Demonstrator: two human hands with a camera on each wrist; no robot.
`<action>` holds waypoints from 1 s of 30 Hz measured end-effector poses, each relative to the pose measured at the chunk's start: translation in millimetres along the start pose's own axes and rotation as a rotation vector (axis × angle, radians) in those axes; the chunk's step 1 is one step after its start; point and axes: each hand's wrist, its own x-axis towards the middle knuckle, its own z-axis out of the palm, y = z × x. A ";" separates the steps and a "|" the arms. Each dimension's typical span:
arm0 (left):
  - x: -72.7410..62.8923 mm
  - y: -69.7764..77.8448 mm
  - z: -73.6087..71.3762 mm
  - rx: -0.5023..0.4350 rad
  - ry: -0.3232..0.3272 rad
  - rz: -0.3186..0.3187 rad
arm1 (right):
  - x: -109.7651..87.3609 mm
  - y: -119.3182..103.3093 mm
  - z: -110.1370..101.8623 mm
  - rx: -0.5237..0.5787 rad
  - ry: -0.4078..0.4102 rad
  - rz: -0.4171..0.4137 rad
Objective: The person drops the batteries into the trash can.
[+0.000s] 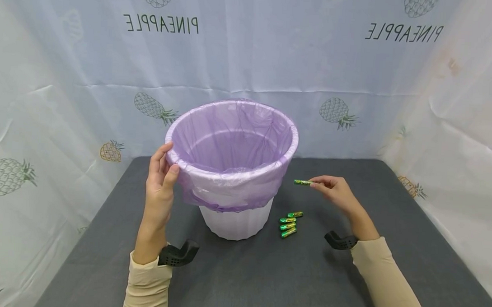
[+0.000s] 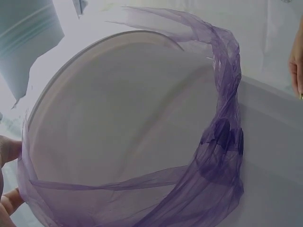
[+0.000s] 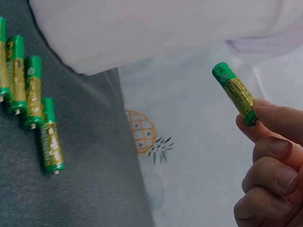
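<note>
A white trash bin [image 1: 235, 227] lined with a purple plastic bag [image 1: 230, 146] stands on the table. My left hand [image 1: 158, 193] holds the bin's rim at its left side, thumb toward the front and fingers along the outer edge. To the right of the bin, my right hand [image 1: 336, 191] pinches one green and gold battery [image 3: 236, 93] by its end between thumb and finger, above the tabletop. Several like batteries [image 1: 288, 227] lie side by side on the table between the bin and my right hand. The bin's bottom inside is hidden.
The dark grey table [image 1: 241, 280] extends around the bin. A white pineapple-print curtain [image 1: 249, 54] hangs behind it and on both sides. Each wrist wears a black camera mount, one on the left [image 1: 179, 253] and one on the right [image 1: 340, 241].
</note>
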 end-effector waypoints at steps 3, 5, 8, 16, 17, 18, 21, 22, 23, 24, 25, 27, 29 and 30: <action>-0.4 0.5 0.1 0.008 0.006 -0.008 | -0.5 -9.7 -2.3 -0.030 0.019 -0.008; -0.5 1.1 0.3 0.013 0.013 -0.016 | -1.1 -17.2 -3.5 -0.042 0.033 -0.018; -1.0 1.5 0.3 0.010 0.006 -0.010 | -2.1 -28.1 -5.0 -0.038 0.052 -0.045; -0.5 2.0 -0.2 0.014 -0.013 0.011 | -8.6 -51.3 -12.0 0.061 0.099 -0.172; -0.4 1.9 -0.3 0.018 -0.012 0.011 | -9.4 -53.9 -13.0 0.076 0.103 -0.186; -0.3 1.6 -0.5 0.022 -0.010 0.012 | -10.1 -56.6 -14.1 0.088 0.106 -0.200; -0.2 1.3 -0.6 0.026 -0.018 0.022 | -12.4 -65.3 -17.0 0.095 0.117 -0.216; -0.2 1.6 -0.5 0.026 -0.022 0.026 | -13.1 -67.9 -17.9 0.084 0.120 -0.221; -0.3 1.7 -0.3 0.024 -0.026 0.028 | -13.7 -70.4 -18.8 0.077 0.122 -0.225; -0.4 2.1 -0.1 0.021 -0.028 0.030 | -14.3 -72.7 -19.8 0.064 0.125 -0.228; -0.5 2.5 0.2 0.021 -0.028 0.031 | -14.9 -74.7 -20.7 0.054 0.128 -0.229; -0.8 3.4 0.5 0.019 -0.024 0.028 | -15.6 -78.2 -22.5 0.033 0.132 -0.236; -1.0 3.1 0.6 0.015 -0.022 0.026 | -16.4 -81.4 -24.3 0.021 0.138 -0.239; -1.1 2.7 0.5 0.014 -0.020 0.025 | -16.9 -83.0 -25.3 0.010 0.141 -0.238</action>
